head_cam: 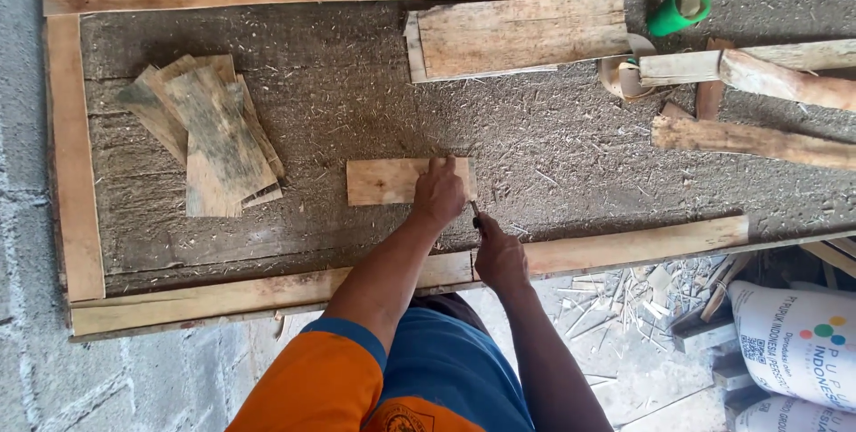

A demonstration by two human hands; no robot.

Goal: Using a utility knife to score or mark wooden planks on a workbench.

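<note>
Wood shavings cover the bench as the left hand presses flat on a small board near the front edge. The right hand closes around a dark tool, its type unclear. Working this close, the tool risks slipping toward the bracing fingers.

A white sack lies at about four o'clock, its printed side bearing dark lettering, coloured dots and a small square code. Just below it, a second white sack shows partly at the frame's edge.
</note>
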